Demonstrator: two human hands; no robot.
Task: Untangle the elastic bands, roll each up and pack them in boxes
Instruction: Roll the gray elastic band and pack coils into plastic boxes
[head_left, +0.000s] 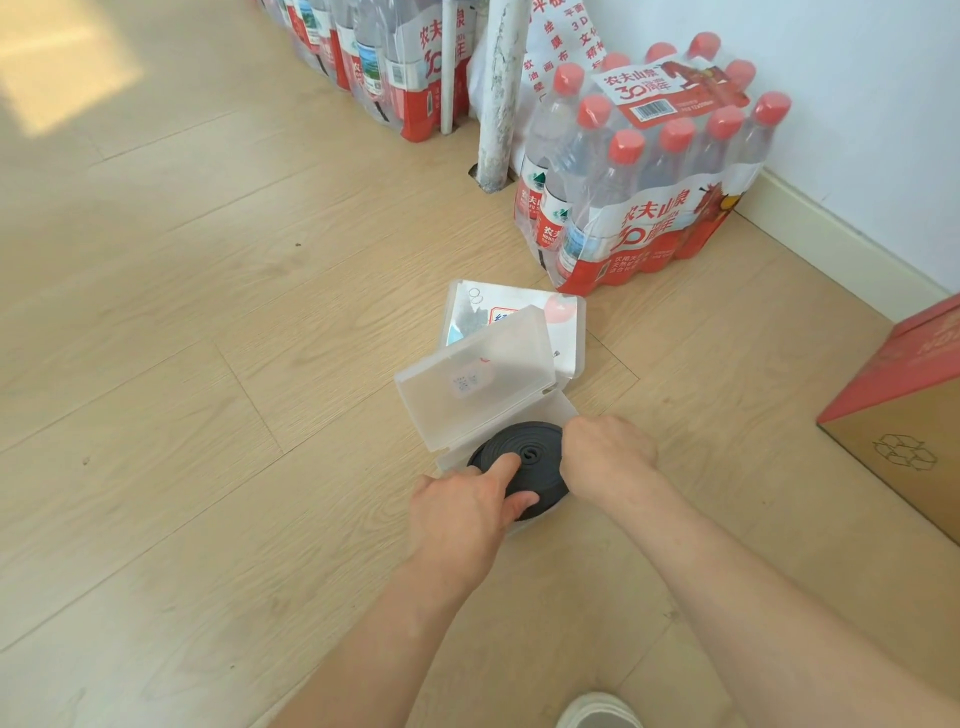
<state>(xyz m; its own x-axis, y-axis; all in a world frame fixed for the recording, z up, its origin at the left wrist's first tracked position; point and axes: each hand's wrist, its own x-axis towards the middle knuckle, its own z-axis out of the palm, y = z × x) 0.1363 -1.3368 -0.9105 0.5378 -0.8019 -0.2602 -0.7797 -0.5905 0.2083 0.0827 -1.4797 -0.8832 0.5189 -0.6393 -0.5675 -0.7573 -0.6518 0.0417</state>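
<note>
My left grip (462, 512) pinches rolled band (524, 457), forefinger on top, thumb at rim; I judge to stop uncoiling. My right grip (608, 452) curled beside it, hold unclear. Band under both, in open box (563, 410).

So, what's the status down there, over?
Both hands busy: left hand pinches, right hand grips the black band roll. Roll in clear box, lid up. Nothing blocking.

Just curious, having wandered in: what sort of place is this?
Probably a home or office corner used for storage: plank floor, shrink-wrapped packs of bottled water against a white wall, a cardboard carton.
</note>
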